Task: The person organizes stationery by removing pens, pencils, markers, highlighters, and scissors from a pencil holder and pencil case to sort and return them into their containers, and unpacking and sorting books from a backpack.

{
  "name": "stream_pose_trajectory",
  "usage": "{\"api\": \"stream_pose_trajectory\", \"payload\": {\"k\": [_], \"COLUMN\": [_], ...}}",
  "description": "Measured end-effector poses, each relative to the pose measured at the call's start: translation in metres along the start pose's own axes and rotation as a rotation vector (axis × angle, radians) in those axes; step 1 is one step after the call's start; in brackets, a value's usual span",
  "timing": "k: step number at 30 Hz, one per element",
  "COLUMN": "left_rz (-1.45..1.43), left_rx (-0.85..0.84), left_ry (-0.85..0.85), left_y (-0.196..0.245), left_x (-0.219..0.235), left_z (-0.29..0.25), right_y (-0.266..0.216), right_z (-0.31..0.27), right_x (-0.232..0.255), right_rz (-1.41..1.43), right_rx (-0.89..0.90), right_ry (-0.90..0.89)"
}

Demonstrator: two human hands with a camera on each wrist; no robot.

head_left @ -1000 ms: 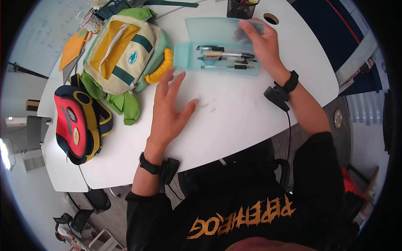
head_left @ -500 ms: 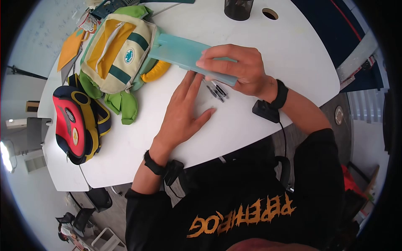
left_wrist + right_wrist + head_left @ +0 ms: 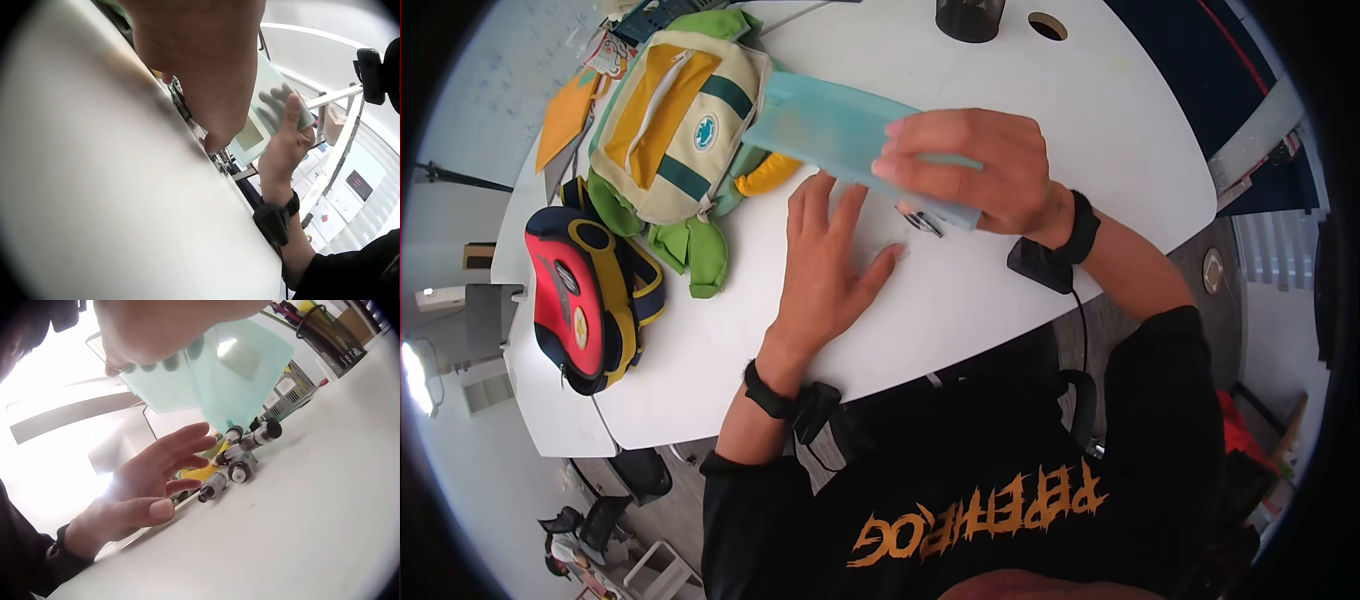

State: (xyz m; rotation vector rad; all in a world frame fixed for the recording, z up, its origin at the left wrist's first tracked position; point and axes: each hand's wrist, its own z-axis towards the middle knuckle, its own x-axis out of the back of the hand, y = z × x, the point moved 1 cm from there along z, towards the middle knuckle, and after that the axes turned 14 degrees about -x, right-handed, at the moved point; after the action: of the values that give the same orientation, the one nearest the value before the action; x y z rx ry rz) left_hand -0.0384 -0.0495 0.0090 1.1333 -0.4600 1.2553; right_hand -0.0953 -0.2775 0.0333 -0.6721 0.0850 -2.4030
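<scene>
In the head view my right hand (image 3: 990, 170) grips a translucent teal pencil box (image 3: 820, 120) by one end. The box is lifted and tilted over the table, its lid hanging open in the right wrist view. Beneath it several pens (image 3: 240, 450) lie bunched on the white tabletop; from above, the box and right hand hide most of them. My left hand (image 3: 830, 265) is spread beside the pens with relaxed fingers, its fingertips near the box's lower edge. No object is in its grasp.
A cream and green backpack (image 3: 725, 100) with a yellow handle lies left of the box. Nearer on the left is a red and navy backpack (image 3: 565, 290). At the back stand a black mesh pen cup (image 3: 970, 22) and, beside it, a round table hole (image 3: 1047, 27).
The pencil box went from lying open with pens inside to being tipped up in my right hand. Pens now lie on the table. My left hand moved toward them, then slightly back.
</scene>
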Motion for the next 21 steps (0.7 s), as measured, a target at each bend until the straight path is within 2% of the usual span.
{"api": "stream_pose_trajectory", "payload": {"k": [1,3,5,8,9,11,13,15,19,21], "left_rz": [-0.007,-0.024,-0.016,-0.002,-0.004,-0.022,-0.017,-0.013,-0.006,-0.006], "left_rx": [-0.021,-0.029,-0.045,-0.026,-0.028,-0.025,-0.023,-0.03,-0.015,-0.018], "left_ry": [0.002,-0.006,-0.028,-0.075,-0.076,-0.061,-0.065,-0.061,-0.072,-0.066], "left_y": [0.0,0.002,0.003,0.002,0.002,0.004,0.003,0.002,0.004,0.003], "left_x": [0.0,-0.002,-0.001,-0.001,-0.002,-0.001,-0.001,-0.001,-0.001,0.001], "left_z": [0.001,-0.003,-0.001,-0.001,0.0,-0.002,-0.003,-0.001,-0.003,-0.002], "right_y": [0.003,0.014,0.034,0.055,0.057,0.065,0.083,0.091,0.116,0.134], "right_z": [0.001,0.003,-0.003,-0.012,-0.013,-0.018,-0.024,-0.024,-0.034,-0.04], "right_x": [0.004,0.014,0.014,0.012,0.013,0.014,0.015,0.016,0.026,0.027], "right_rz": [-0.003,0.015,0.064,0.119,0.117,0.188,0.187,0.214,0.079,0.137], "right_rx": [0.0,-0.232,-0.273,-0.551,-0.552,-0.854,-0.87,-0.961,-1.007,-1.12], "right_ry": [0.001,-0.016,0.032,0.171,0.172,0.207,0.213,0.289,0.239,0.306]}}
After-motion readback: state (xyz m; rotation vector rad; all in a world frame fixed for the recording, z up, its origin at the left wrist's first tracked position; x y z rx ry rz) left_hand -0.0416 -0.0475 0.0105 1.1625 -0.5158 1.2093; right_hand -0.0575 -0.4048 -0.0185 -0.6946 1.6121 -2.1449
